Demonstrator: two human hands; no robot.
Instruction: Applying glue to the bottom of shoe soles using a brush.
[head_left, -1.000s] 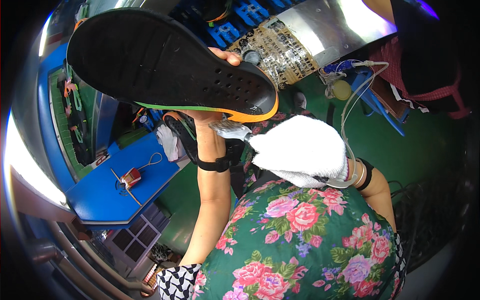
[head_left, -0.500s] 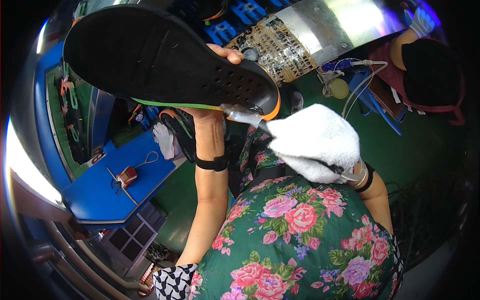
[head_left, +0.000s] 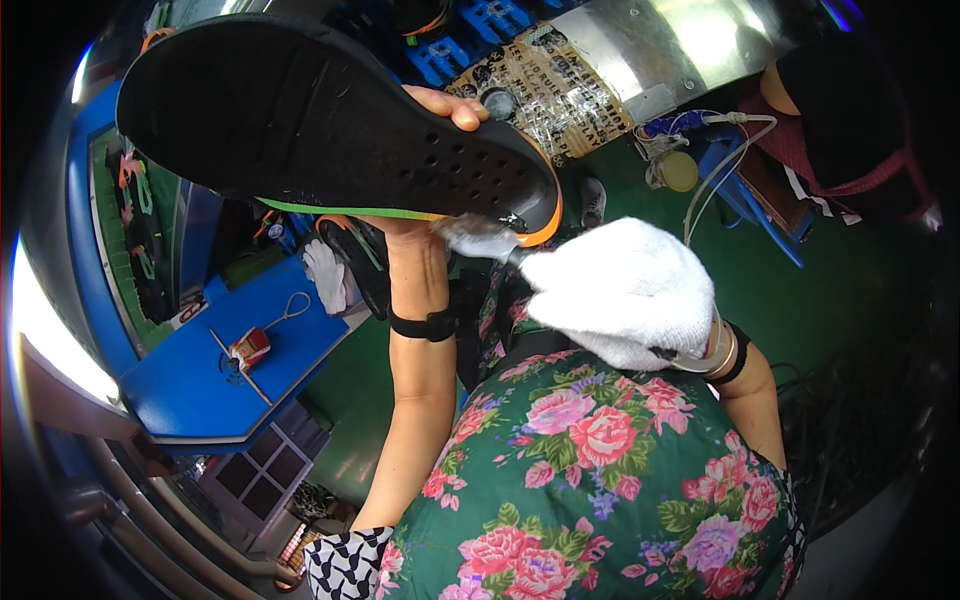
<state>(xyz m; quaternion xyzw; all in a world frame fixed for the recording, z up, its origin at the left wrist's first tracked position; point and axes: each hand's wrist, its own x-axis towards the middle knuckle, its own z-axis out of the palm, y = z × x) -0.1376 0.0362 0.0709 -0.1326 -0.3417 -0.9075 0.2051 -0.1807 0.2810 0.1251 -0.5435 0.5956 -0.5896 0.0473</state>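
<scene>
My left hand is wrapped round the middle of a large black shoe sole, holding it up with its flat face toward me. Small round holes dot the sole's heel part, and its rim runs from green to orange. A white knit glove covers my right hand, which is closed round the dark handle of a brush. The brush's wet-looking bristles lie at the sole's lower rim, near the orange part and close to my left wrist. Part of the left palm is hidden behind the sole.
At the left is a blue table with a small red box and a pale glove. More black soles lie beside it. A metal bench bears taped cardboard. Another person sits upper right.
The brush and my gloved hand have shifted slightly left along the sole's rim. The sole has tilted a little. The other person's gloved hand has left the view at the upper right.
</scene>
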